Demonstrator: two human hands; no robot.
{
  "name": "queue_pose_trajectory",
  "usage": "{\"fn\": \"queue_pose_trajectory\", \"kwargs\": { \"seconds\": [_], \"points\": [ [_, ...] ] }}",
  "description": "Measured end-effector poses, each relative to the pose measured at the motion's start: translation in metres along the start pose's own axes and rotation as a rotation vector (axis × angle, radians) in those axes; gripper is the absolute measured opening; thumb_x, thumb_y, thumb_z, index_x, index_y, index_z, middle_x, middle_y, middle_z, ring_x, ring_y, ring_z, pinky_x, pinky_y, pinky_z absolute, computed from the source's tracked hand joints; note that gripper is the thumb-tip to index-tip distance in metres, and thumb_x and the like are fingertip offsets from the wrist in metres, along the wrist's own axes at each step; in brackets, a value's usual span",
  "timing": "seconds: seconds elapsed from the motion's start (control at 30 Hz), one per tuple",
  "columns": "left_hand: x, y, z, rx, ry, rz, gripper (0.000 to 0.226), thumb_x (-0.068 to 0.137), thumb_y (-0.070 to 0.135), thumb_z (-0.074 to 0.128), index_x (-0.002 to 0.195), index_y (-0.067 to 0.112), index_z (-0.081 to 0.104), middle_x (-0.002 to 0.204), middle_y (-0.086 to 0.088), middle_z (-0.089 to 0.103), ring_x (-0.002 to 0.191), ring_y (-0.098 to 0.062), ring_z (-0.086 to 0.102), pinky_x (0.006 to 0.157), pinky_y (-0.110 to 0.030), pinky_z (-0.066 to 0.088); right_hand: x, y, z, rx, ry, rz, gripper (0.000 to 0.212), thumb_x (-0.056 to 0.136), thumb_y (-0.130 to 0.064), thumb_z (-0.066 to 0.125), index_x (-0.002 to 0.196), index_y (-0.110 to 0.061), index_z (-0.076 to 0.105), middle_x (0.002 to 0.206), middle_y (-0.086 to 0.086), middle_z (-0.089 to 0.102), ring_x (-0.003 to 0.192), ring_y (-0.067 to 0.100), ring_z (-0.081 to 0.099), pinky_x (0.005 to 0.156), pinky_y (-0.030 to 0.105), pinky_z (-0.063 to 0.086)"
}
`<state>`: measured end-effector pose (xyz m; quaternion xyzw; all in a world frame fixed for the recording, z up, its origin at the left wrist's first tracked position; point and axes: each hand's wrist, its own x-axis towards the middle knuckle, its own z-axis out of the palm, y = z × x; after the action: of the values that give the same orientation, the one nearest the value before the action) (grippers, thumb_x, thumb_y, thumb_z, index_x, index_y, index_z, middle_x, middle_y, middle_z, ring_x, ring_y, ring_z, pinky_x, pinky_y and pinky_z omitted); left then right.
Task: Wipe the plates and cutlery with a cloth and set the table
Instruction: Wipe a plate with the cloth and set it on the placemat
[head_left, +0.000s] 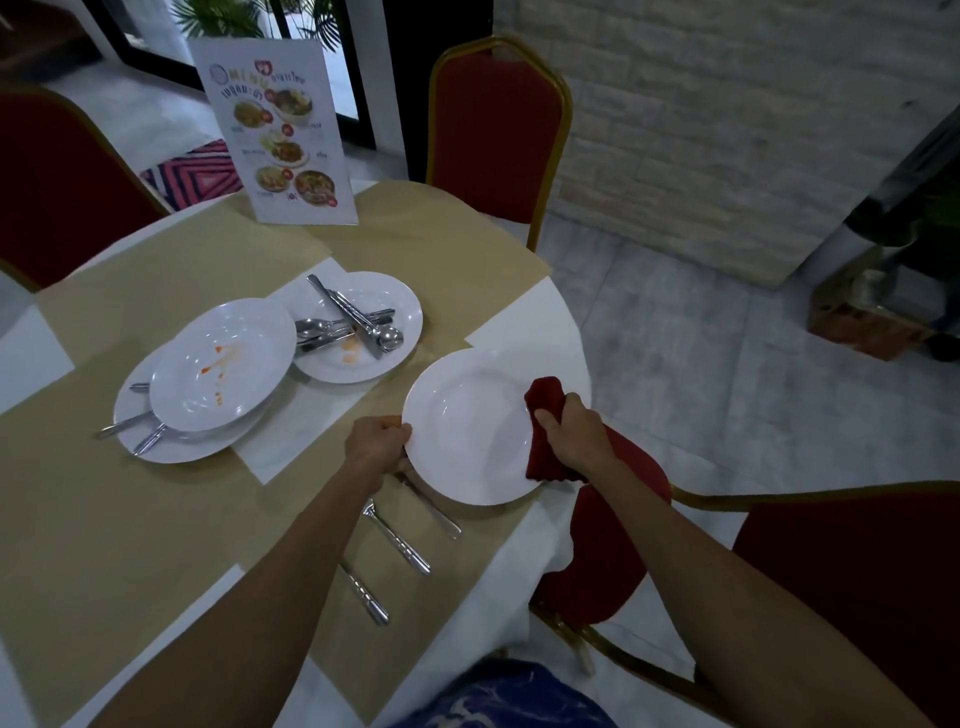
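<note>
The left hand (379, 441) curls its fingers round the left rim of a clean white plate (467, 431), thumb on top. The right hand (571, 431) is clamped on a bunched red cloth (543, 415) and presses it against the right side of the plate. The plate sits at the right edge of the round surface (130, 519); whether it rests flat or is lifted a little, I cannot tell. A red chair seat (613, 519) shows just beyond that edge, under the right wrist.

Between the left forearm and the near right edge lie three pieces of cutlery on the tan covering: a fork (397, 538), a second utensil (431, 506) whose top end runs under the plate, and a third handle (363, 592) partly hidden by the forearm.

Toward the middle left stands a stack of stained plates (223, 364), orange smears on the top one and handles poking out from between them. Just beside it, farther in, another plate (395, 296) carries a crossed pile of cutlery (348, 322). A standing menu card (275, 130) is at the far edge, with a red chair (498, 130) behind it.

A wide tan stretch lies bare at the near left of the surface, and tiled floor (701, 338) opens beyond the right edge.
</note>
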<state>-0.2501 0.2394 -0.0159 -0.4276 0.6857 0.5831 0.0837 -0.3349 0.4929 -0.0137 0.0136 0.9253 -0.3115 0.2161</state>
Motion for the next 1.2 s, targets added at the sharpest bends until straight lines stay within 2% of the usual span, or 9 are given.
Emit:
{"fn": "queue_pose_trajectory", "kwargs": {
  "seconds": [0.1, 0.2, 0.23, 0.4, 0.53, 0.7, 0.93, 1.03, 1.2],
  "points": [
    [0.018, -0.003, 0.004, 0.034, 0.041, 0.001, 0.019, 0.087, 0.011, 0.061, 0.095, 0.013, 0.078, 0.083, -0.015, 0.075, 0.070, -0.035, 0.072, 0.074, -0.049, 0.062, 0.012, -0.002, 0.000, -0.066, -0.013, 0.004, 0.042, 0.104, -0.041, 0.048, 0.123, -0.003, 0.048, 0.118, 0.018, 0.063, 0.108, 0.034, 0.061, 0.089, 0.043, 0.050],
    [0.009, 0.004, 0.010, 0.068, 0.079, 0.008, 0.019, 0.090, 0.010, 0.058, 0.095, 0.018, 0.075, 0.074, -0.015, 0.071, 0.057, -0.028, 0.062, 0.055, -0.034, 0.058, 0.021, -0.001, 0.003, -0.094, -0.015, 0.008, 0.042, 0.104, -0.041, 0.049, 0.122, -0.003, 0.049, 0.117, 0.018, 0.063, 0.107, 0.035, 0.061, 0.087, 0.043, 0.050],
    [0.007, 0.004, 0.012, 0.077, 0.089, 0.009, 0.021, 0.091, 0.009, 0.057, 0.096, 0.020, 0.074, 0.072, -0.014, 0.070, 0.058, -0.028, 0.062, 0.053, -0.031, 0.056, 0.024, -0.001, 0.005, -0.103, -0.017, 0.010, 0.042, 0.104, -0.041, 0.049, 0.123, -0.003, 0.048, 0.118, 0.019, 0.063, 0.107, 0.035, 0.061, 0.087, 0.043, 0.050],
    [0.015, -0.001, 0.018, 0.068, 0.131, -0.007, 0.024, 0.091, 0.012, 0.056, 0.104, 0.017, 0.076, 0.084, -0.014, 0.073, 0.074, -0.031, 0.067, 0.081, -0.039, 0.060, 0.032, -0.002, 0.009, -0.106, -0.009, 0.012, 0.044, 0.103, -0.041, 0.050, 0.124, -0.003, 0.048, 0.118, 0.021, 0.063, 0.108, 0.038, 0.062, 0.088, 0.046, 0.052],
    [0.022, -0.003, 0.019, 0.089, 0.132, -0.011, 0.027, 0.092, 0.016, 0.058, 0.113, 0.014, 0.074, 0.092, -0.017, 0.074, 0.085, -0.037, 0.070, 0.087, -0.045, 0.059, 0.032, 0.000, 0.011, -0.110, -0.015, 0.015, 0.044, 0.104, -0.041, 0.050, 0.124, -0.002, 0.047, 0.118, 0.022, 0.063, 0.107, 0.038, 0.062, 0.089, 0.048, 0.052],
    [0.015, -0.003, 0.024, 0.062, 0.214, 0.023, 0.028, 0.094, 0.019, 0.061, 0.119, 0.011, 0.072, 0.115, -0.013, 0.072, 0.108, -0.033, 0.065, 0.098, -0.040, 0.052, 0.032, -0.001, 0.012, -0.082, -0.018, 0.018, 0.045, 0.104, -0.040, 0.050, 0.125, 0.000, 0.045, 0.118, 0.023, 0.063, 0.108, 0.039, 0.062, 0.090, 0.049, 0.052],
    [0.014, -0.003, 0.022, 0.100, 0.218, 0.054, 0.029, 0.097, 0.017, 0.052, 0.113, 0.015, 0.075, 0.102, -0.014, 0.074, 0.101, -0.034, 0.066, 0.090, -0.036, 0.054, 0.029, -0.001, 0.012, -0.007, -0.010, 0.019, 0.044, 0.104, -0.041, 0.050, 0.122, -0.001, 0.047, 0.117, 0.021, 0.064, 0.105, 0.037, 0.064, 0.090, 0.052, 0.054],
    [0.015, -0.003, 0.021, 0.119, 0.216, 0.062, 0.029, 0.098, 0.018, 0.052, 0.115, 0.015, 0.075, 0.103, -0.013, 0.074, 0.099, -0.033, 0.066, 0.089, -0.036, 0.055, 0.028, -0.001, 0.013, -0.012, 0.002, 0.014, 0.043, 0.104, -0.040, 0.050, 0.122, -0.001, 0.047, 0.117, 0.021, 0.064, 0.105, 0.037, 0.063, 0.089, 0.050, 0.053],
    [0.013, -0.002, 0.021, 0.135, 0.217, 0.067, 0.029, 0.099, 0.018, 0.050, 0.117, 0.014, 0.074, 0.104, -0.013, 0.073, 0.099, -0.033, 0.066, 0.077, -0.030, 0.050, 0.027, -0.003, 0.013, -0.036, 0.004, 0.009, 0.043, 0.104, -0.039, 0.050, 0.123, 0.000, 0.047, 0.117, 0.021, 0.064, 0.106, 0.036, 0.063, 0.087, 0.046, 0.052]
  ]
}}
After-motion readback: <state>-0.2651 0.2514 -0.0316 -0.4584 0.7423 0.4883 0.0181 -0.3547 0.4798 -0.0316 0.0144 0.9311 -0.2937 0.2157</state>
